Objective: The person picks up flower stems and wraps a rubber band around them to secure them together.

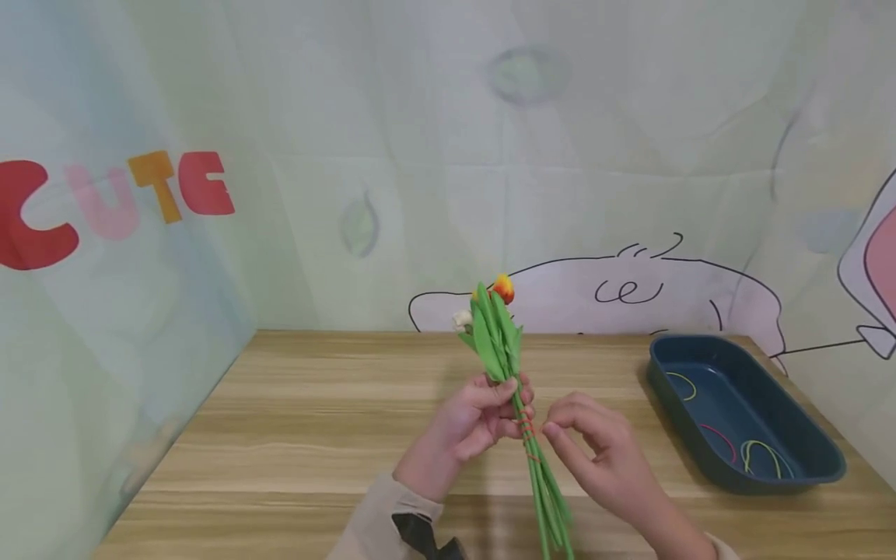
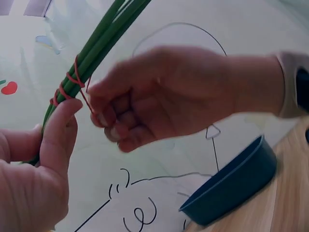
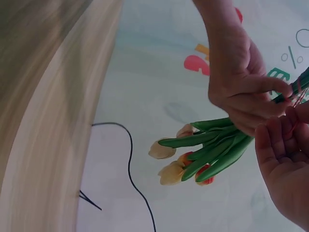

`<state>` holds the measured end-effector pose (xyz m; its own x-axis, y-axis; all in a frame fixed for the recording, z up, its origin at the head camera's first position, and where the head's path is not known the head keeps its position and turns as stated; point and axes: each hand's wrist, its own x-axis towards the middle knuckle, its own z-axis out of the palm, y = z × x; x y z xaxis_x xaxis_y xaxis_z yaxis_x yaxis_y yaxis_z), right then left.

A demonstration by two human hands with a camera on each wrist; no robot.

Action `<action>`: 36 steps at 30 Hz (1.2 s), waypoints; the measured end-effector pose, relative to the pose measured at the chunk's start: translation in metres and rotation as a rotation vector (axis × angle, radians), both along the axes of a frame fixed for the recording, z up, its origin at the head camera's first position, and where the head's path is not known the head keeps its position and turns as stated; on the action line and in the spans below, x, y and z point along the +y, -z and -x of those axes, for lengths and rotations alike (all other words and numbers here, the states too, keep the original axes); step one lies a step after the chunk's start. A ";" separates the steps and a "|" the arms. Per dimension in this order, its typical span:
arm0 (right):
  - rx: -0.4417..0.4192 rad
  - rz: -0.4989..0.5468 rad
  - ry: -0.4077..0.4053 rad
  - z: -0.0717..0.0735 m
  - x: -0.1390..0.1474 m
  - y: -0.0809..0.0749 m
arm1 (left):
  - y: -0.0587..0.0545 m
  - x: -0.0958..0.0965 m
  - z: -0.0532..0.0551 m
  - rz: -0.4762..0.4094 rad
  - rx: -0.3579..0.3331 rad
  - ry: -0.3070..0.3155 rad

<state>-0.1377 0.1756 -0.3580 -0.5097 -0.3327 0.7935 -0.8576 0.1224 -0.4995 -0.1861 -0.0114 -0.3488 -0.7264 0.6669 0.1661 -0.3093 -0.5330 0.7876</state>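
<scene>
A bunch of tulips (image 1: 495,338) with green stems, leaves and white, yellow and orange-red heads is held upright and slightly tilted above the table. My left hand (image 1: 479,416) grips its stems just below the leaves. A red rubber band (image 2: 63,91) winds round the stems in several loops beside the left thumb. My right hand (image 1: 605,455) is just right of the stems; in the left wrist view, its thumb and fingertips pinch a stretched strand of that band. In the right wrist view, the flower heads (image 3: 174,171) point away from both hands.
A dark blue tray (image 1: 735,381) stands at the right of the wooden table (image 1: 301,435), with yellow and red rubber bands lying in it. A printed cloth (image 1: 301,93) hangs behind the table and along its sides.
</scene>
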 end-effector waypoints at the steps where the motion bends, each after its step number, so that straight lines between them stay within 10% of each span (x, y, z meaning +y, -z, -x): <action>1: -0.012 0.008 -0.023 -0.001 0.000 0.000 | -0.001 -0.001 0.000 0.023 0.004 -0.014; 23: 0.213 -0.156 -0.164 -0.009 -0.003 0.001 | -0.021 -0.021 -0.005 0.504 0.145 -0.140; 36: 0.203 -0.242 -0.013 -0.004 0.019 0.006 | -0.005 -0.042 0.002 0.674 0.157 -0.188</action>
